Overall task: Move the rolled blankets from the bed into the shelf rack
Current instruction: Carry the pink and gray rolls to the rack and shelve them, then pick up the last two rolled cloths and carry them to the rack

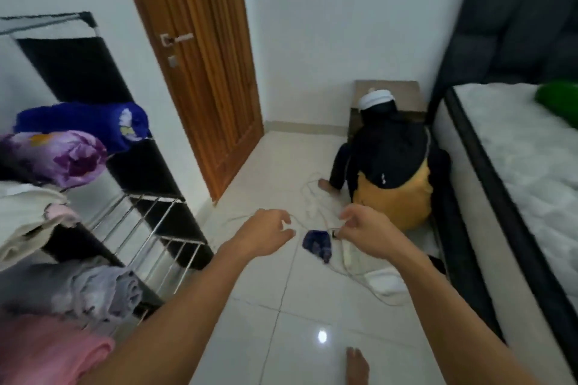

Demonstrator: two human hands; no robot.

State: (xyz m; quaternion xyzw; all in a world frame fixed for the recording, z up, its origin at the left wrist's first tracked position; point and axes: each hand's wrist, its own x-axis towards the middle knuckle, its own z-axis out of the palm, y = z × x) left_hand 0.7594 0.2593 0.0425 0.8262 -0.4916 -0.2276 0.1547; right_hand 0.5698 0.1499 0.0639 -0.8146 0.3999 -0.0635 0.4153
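Both arms reached out over the tiled floor [281, 337], between the rack [150, 228] on the left and the bed [506, 166] on the right. The left hand [266, 234] was empty, its fingers [286, 217] loosely curled and spread. The right hand [366, 228] had its fingers [348, 216] pinched together, perhaps on a thin white cord [312, 197] lying on the floor, though blur hid the contact. Rolled blankets already sat in the rack: a blue one [84, 122] on top, a purple floral one [59, 156] just beside it, a cream one [25, 216] below, then grey [93, 291] and pink [47, 353]. A green bundle [560, 100] lay on the bed. A second person [391, 166] crouched on the floor by the bed.
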